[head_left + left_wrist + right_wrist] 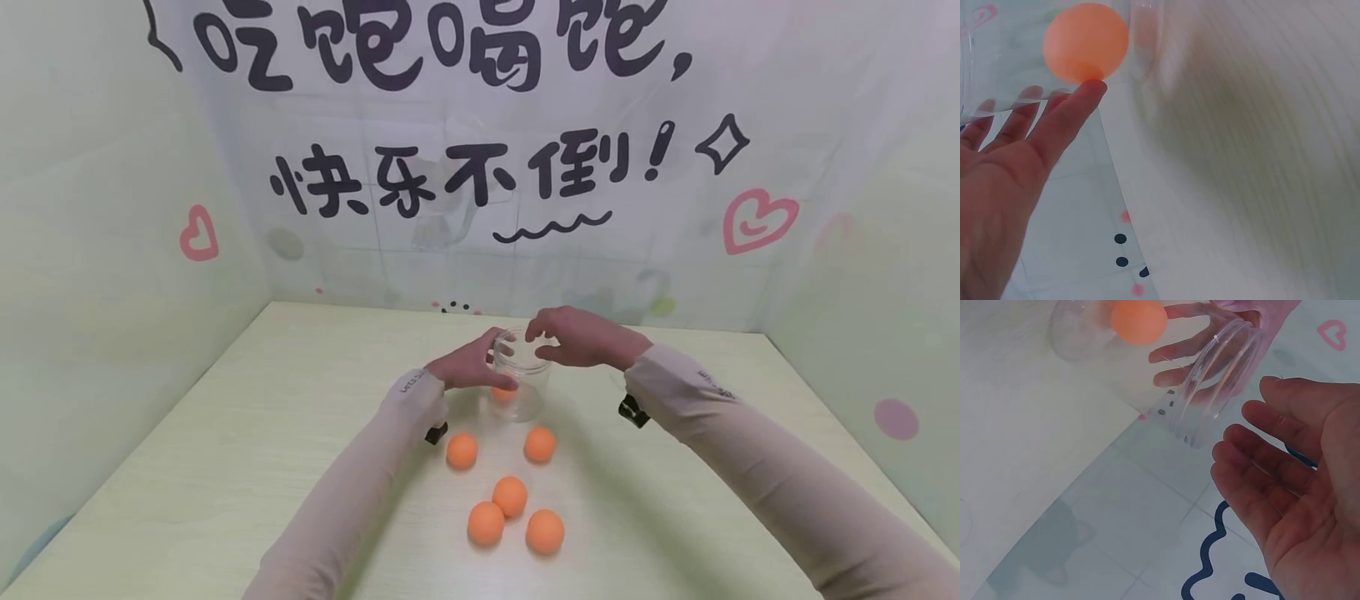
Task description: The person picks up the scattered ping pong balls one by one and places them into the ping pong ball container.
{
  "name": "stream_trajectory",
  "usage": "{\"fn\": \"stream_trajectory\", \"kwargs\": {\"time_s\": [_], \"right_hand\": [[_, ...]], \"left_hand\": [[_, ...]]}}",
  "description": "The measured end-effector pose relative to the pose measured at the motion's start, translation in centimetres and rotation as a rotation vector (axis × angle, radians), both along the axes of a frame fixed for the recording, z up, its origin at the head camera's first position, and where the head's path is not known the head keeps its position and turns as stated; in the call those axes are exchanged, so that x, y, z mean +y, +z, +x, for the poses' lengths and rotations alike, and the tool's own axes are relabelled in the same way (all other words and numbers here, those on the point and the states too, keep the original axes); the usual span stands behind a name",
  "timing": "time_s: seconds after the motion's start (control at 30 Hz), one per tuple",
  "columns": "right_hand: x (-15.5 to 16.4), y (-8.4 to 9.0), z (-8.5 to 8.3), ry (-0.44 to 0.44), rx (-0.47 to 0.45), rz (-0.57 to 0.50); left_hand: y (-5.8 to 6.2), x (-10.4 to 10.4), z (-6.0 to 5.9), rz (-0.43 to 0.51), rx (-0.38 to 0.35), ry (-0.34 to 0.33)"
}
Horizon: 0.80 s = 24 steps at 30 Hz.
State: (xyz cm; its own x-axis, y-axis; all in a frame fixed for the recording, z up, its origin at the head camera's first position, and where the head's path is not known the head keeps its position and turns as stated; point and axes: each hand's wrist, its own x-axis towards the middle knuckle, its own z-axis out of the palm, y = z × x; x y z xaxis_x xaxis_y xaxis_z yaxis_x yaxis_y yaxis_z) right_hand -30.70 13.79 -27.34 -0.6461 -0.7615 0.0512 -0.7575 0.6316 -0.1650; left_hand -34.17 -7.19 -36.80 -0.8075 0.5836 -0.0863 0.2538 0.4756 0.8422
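A clear plastic jar [525, 400] stands upright on the table with its mouth uncovered. My left hand [468, 363] holds it from the left, thumb on the near side and fingers round the far side. One orange ball [1085, 44] shows through the wall, inside the jar, near my left hand. Over the right side of the rim hangs my right hand [581, 337], fingers loosely bent; its palm [1310, 531] looks bare in the right wrist view. Nearest the jar on the table lie two more orange balls, a left ball [462, 451] and a right ball [540, 445].
Closer to me lie three more orange balls: one ball [510, 497] touches another ball [486, 524], with a third ball [545, 532] to their right. The pale table [300, 417] is walled by printed sheets [450, 250] at the back and both sides.
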Motion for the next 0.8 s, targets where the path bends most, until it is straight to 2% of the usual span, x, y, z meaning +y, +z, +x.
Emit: {"fn": "stream_trajectory", "kwargs": {"time_s": [0.33, 0.53, 0.8], "right_hand": [[1.2, 0.4, 2.0, -0.004, 0.001, 0.033], [1.7, 0.1, 3.2, -0.002, -0.079, 0.070], [1.6, -1.6, 4.1, 0.043, -0.176, 0.114]], "left_hand": [[0.0, 0.2, 0.1, -0.009, -0.020, 0.008], [-0.1, 0.1, -0.1, -0.014, -0.009, 0.005], [0.0, 0.1, -0.2, -0.024, 0.001, 0.021]]}}
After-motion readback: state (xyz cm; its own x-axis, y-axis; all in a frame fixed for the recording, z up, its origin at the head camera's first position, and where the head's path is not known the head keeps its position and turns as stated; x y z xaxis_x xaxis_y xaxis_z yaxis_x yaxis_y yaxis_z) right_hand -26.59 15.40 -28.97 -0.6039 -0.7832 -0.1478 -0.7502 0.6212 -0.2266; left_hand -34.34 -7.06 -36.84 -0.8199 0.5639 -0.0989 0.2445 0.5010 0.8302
